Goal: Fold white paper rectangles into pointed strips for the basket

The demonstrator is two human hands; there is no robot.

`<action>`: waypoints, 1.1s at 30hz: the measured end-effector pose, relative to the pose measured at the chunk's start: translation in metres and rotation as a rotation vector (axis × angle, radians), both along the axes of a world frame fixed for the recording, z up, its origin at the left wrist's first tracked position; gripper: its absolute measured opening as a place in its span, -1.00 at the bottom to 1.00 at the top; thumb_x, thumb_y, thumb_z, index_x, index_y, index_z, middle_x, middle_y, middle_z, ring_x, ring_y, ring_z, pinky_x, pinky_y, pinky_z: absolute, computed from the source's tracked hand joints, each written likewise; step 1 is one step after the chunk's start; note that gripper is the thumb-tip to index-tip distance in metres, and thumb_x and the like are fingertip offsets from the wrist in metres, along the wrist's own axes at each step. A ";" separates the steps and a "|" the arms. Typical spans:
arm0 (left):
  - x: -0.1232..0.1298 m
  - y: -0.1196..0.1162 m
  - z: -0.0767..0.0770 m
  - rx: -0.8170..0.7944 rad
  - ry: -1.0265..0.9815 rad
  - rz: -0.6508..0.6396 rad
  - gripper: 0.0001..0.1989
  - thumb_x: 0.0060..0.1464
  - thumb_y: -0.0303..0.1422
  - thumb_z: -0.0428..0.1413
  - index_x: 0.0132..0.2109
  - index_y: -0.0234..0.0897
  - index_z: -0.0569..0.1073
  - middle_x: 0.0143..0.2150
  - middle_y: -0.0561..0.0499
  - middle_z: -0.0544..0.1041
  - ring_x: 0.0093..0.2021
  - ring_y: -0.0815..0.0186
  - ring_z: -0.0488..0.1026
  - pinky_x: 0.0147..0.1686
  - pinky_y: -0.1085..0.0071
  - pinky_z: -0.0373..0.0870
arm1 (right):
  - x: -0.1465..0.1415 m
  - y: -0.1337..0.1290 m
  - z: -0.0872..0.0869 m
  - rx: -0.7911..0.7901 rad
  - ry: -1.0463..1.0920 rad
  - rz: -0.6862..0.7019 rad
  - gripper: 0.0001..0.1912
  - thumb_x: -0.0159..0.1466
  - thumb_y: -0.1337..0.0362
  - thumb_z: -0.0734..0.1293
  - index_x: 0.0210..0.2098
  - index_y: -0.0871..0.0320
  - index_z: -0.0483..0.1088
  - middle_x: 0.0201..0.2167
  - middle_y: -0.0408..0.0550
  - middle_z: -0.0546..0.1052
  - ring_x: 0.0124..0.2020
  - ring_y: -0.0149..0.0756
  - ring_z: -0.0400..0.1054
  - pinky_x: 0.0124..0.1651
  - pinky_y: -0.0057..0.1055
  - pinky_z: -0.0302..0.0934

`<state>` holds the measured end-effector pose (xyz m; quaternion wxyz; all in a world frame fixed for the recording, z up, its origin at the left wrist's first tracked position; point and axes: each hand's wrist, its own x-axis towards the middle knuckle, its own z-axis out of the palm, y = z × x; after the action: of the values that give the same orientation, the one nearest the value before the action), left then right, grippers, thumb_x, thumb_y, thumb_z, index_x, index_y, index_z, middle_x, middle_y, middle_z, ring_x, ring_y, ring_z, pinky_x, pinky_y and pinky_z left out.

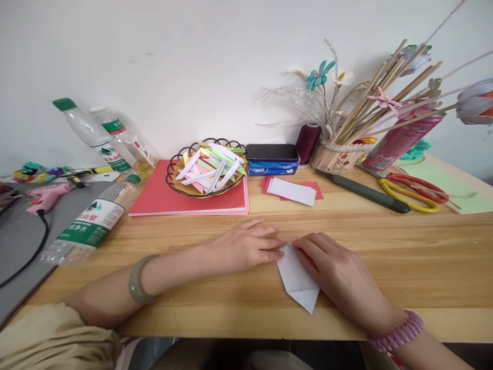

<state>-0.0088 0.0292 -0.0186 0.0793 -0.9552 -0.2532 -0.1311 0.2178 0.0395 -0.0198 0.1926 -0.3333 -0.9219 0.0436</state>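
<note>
Near edge of tbl. (173,313) first: at 5 o'clock of the view, a white paper (298,282) is laid on the wood, pointed at its near end, w/ a crease across it. Its far tip is met on the L side by the L hand (250,249), fingers spread, fingertips touching; whether anything's pinched can't be told. The R edge is covered by the R hand (333,262), fingers curled in close; grip there can't be told either. From the paper now: at approx. 10, a toppled bottle (98,221) is seen. At 12, white slips (295,192) are stacked over red ones. At 1, a dark green tool (367,194) is laid aslant. Farther, at 11, a basket (176,184) is filled w/ folded strips (215,174) and set on red sheets (150,192). Btwn 12 & 1, a maroon spool (308,144) is stood beside a stick-filled holder (339,158).
</note>
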 end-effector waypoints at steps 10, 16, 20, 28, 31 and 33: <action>0.003 -0.010 0.001 0.130 0.040 0.055 -0.76 0.28 -0.43 -0.08 -0.02 -0.25 0.43 0.04 -0.01 0.46 0.09 0.22 0.32 0.07 0.18 0.26 | 0.004 -0.005 0.004 0.151 -0.049 0.151 -0.71 0.30 0.47 0.05 -0.18 0.26 0.37 -0.37 0.07 0.43 -0.34 -0.21 0.31 -0.36 -0.31 0.28; 0.002 -0.010 -0.001 0.068 0.032 0.026 -0.73 0.30 -0.46 -0.13 0.01 -0.30 0.40 0.12 0.00 0.40 0.20 0.14 0.21 0.08 0.07 0.26 | 0.003 -0.006 0.004 0.203 -0.097 0.174 -0.71 0.30 0.49 0.05 -0.19 0.31 0.37 -0.38 0.09 0.42 -0.35 -0.19 0.30 -0.36 -0.29 0.27; 0.003 -0.008 0.000 0.048 0.058 0.006 -0.74 0.28 -0.47 -0.11 0.03 -0.32 0.39 0.13 -0.06 0.38 0.22 0.15 0.19 0.08 0.11 0.26 | 0.002 -0.006 0.005 0.217 -0.099 0.183 -0.69 0.31 0.48 0.03 -0.23 0.27 0.38 -0.37 0.09 0.43 -0.34 -0.18 0.31 -0.35 -0.28 0.26; 0.002 -0.008 -0.006 0.099 0.065 0.017 -0.70 0.31 -0.45 -0.18 0.03 -0.30 0.40 0.13 -0.03 0.38 0.22 0.18 0.19 0.07 0.15 0.27 | 0.001 -0.005 0.007 0.244 -0.152 0.205 -0.66 0.29 0.51 0.00 -0.26 0.24 0.37 -0.39 0.08 0.42 -0.35 -0.17 0.30 -0.34 -0.26 0.26; 0.002 -0.008 -0.008 0.098 0.058 0.012 -0.71 0.31 -0.45 -0.17 0.03 -0.31 0.40 0.13 -0.01 0.39 0.21 0.16 0.19 0.07 0.14 0.26 | 0.001 -0.004 0.007 0.250 -0.170 0.211 -0.66 0.29 0.52 0.00 -0.26 0.25 0.37 -0.39 0.07 0.42 -0.36 -0.18 0.29 -0.34 -0.27 0.26; 0.002 -0.008 -0.010 0.102 0.052 0.015 -0.71 0.31 -0.45 -0.16 0.03 -0.31 0.40 0.13 -0.03 0.38 0.22 0.17 0.18 0.09 0.13 0.23 | 0.001 -0.003 0.006 0.252 -0.168 0.216 -0.67 0.29 0.52 0.01 -0.25 0.27 0.36 -0.40 0.07 0.41 -0.37 -0.18 0.28 -0.35 -0.27 0.25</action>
<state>-0.0066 0.0215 -0.0287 0.1353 -0.9511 -0.2513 -0.1185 0.2185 0.0365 -0.0135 0.1492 -0.2080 -0.9634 -0.0797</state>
